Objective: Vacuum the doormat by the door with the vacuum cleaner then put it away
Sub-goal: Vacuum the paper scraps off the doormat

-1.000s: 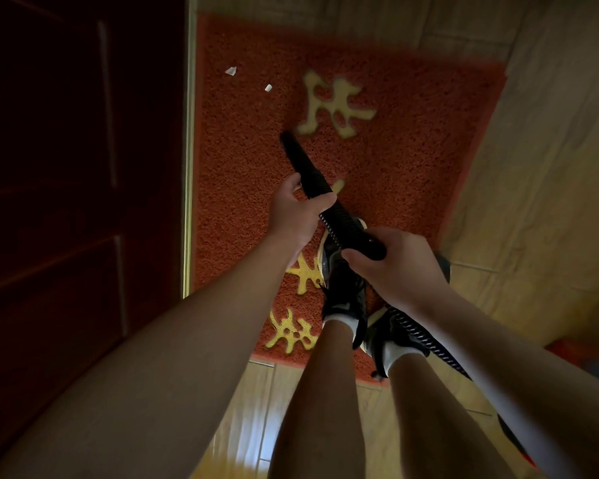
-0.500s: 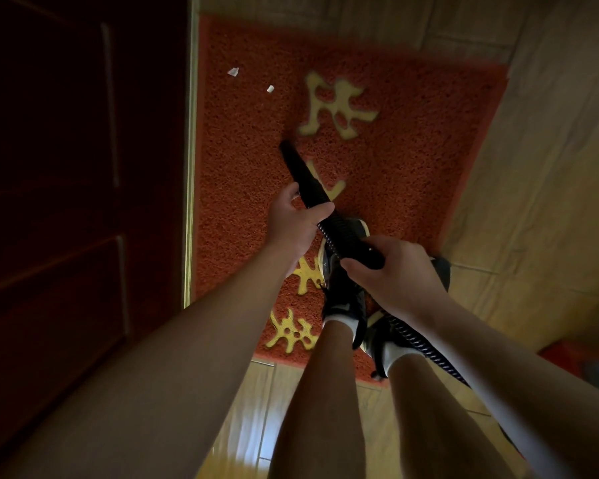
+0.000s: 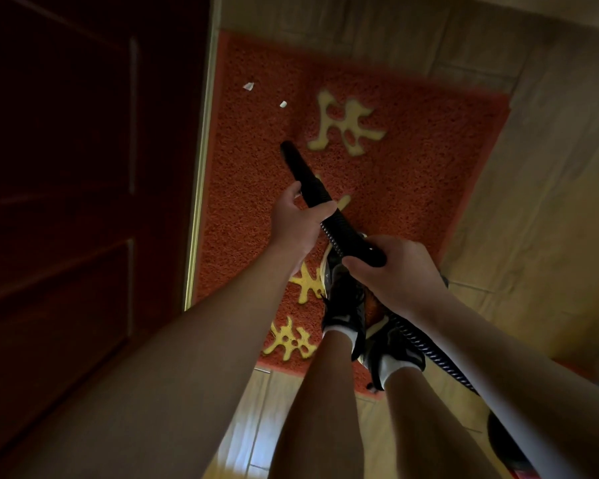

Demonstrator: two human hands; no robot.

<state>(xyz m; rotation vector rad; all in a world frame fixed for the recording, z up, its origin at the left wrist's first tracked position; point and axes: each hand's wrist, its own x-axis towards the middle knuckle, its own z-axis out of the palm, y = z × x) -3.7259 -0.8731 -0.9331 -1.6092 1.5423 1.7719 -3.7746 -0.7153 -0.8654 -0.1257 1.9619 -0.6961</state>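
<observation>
**Vacuuming in hand, scraps not yet reached**

Head view: my left hand (image 3: pixel 296 219) is wrapped round the black plastic vacuum nozzle (image 3: pixel 305 174), thumb across it. My right hand (image 3: pixel 395 271) is curled round the tube further back, where the black ribbed hose (image 3: pixel 426 350) begins. The tip points at the red bristly doormat with yellow characters (image 3: pixel 412 188), which lies beside the dark wooden door (image 3: pixel 83 202). I cannot tell whether the tip touches the mat. Two small white paper scraps (image 3: pixel 248 86) lie beyond the tip, near the door edge. I judge the vacuuming step is in progress. The next move calls for steering the tip forward and left onto them.
</observation>
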